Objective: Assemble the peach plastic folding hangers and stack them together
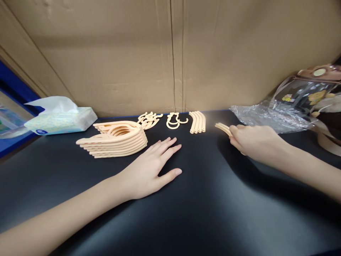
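Note:
My left hand [154, 167] lies palm down on the black table, fingers spread and nothing in them. Just beyond its wrist side, to the left, is a neat stack of cream plastic hanger pieces [119, 142]. My right hand [257, 142] is closed around some cream curved hanger arms [223, 128], whose ends stick out to the left; how many it holds is hidden. Between the hands, farther back, several matching hanger arms [197, 122] lie side by side. Left of them are loose hanger hooks [174, 121] and a tangled pile of more hooks [149, 120].
A tissue pack [61, 119] stands at the back left of the black table [186, 220]. Crumpled clear plastic [274, 115] and a transparent bag [306, 92] with a brown top are at the right. A cardboard wall [119, 53] rises behind.

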